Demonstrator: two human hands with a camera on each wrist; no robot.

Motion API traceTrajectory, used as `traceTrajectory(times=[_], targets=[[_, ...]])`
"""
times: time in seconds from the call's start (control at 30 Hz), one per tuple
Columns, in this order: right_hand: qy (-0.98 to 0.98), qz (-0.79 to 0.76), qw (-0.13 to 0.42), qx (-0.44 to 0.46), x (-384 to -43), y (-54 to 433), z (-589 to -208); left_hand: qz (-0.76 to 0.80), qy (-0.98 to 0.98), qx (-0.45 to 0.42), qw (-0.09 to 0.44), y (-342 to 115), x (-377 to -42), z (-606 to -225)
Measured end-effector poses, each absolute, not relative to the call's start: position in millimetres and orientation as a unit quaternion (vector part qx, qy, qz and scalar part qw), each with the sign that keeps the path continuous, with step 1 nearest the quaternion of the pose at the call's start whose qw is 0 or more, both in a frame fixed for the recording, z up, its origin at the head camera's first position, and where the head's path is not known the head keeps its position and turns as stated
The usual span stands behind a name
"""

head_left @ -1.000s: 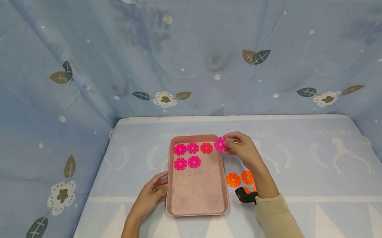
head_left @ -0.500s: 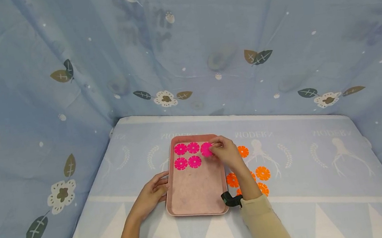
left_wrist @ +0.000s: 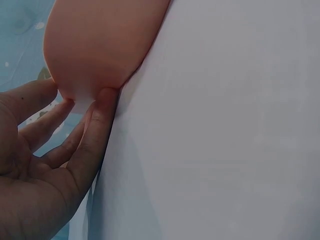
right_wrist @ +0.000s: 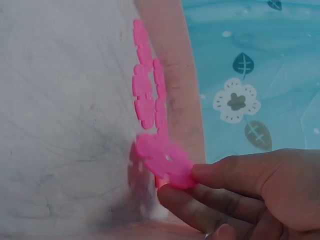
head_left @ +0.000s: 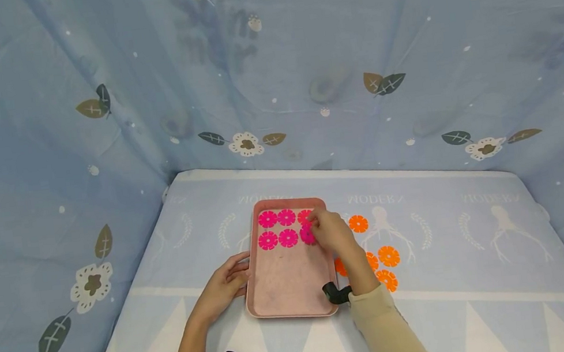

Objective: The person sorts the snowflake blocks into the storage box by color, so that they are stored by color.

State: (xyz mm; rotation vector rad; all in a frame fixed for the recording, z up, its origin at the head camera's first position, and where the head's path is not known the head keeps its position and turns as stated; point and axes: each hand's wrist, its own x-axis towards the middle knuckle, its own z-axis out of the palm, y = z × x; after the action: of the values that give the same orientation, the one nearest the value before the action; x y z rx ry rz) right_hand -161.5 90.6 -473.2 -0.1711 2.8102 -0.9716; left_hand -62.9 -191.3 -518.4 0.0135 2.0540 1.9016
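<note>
A pink rectangular tray (head_left: 289,288) lies on the table. My left hand (head_left: 223,282) rests its fingertips against the tray's left outer wall; in the left wrist view, extended fingers touch the tray's side (left_wrist: 95,55). Over the tray's far right part, my right hand (head_left: 333,231) pinches a pink notched disc (right_wrist: 166,160) between thumb and fingers, tilted just above the tray floor. Flat in the tray lie several more pink discs (head_left: 288,237) in two rows. A redder disc (head_left: 304,216) in the far row is partly behind the fingers.
Several orange notched discs (head_left: 388,256) lie on the cloth right of the tray, some hidden by the right forearm. One orange disc (head_left: 358,223) is farther back. A patterned blue curtain (head_left: 280,71) stands behind the table and at its sides.
My right hand has carried the pink disc left over the tray's rim, then slightly nearer, to the right end of the second row. The left hand has stayed at the tray's side.
</note>
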Motion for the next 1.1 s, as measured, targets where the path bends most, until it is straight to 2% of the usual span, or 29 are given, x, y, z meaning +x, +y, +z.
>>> traceTrajectory(times=[0.27,0.6,1.1], targets=[[0.951,-0.292,0.067,-0.069,-158.1,89.8,-466.9,0.667,0.726,0.000,0.170,-189.9,-62.1,-517.4],[0.916,-0.392,0.035,-0.081,-152.9,114.4,-448.3,0.666,0.726,-0.001,0.169,-190.8,-62.9,-518.1],[0.877,-0.476,0.051,-0.041,-141.3,156.0,-453.0,0.669,0.723,0.003,0.171,-190.5,-62.8,-518.4]])
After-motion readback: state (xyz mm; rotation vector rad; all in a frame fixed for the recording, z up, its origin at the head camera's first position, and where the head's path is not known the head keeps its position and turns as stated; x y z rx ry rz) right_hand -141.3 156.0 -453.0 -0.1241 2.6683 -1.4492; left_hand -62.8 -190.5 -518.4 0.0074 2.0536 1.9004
